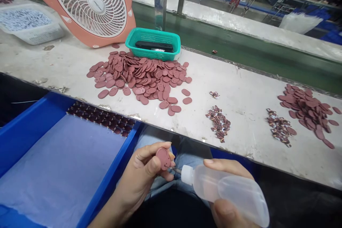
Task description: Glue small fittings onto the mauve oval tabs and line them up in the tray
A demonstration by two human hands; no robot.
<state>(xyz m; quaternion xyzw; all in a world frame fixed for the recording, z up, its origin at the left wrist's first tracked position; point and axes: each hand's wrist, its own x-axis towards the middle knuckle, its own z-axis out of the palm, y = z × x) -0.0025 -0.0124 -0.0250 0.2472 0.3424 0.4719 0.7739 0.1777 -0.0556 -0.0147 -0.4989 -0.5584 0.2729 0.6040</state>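
Between the thumb and fingers of my left hand [145, 171] is a dusky-red oval disc [162, 157] with small holes. My right hand [229, 188] grips a translucent squeeze bottle [229, 188] with a white cap, tilted so its thin metal nozzle [175, 169] reaches the disc's lower edge. Whether any liquid is coming out is too small to tell. On the bench in front of my hands lies a large heap of similar discs [144, 74]. Small dark-brown parts [219, 123] lie in a cluster to its right.
A blue tray [107, 178] at left holds rows of assembled pieces [104, 117] on a pale sheet. A green basket [175, 44], an orange fan [128, 10] and a white tub [50, 32] stand behind. More discs [307, 108] and brown parts [279, 128] lie at right.
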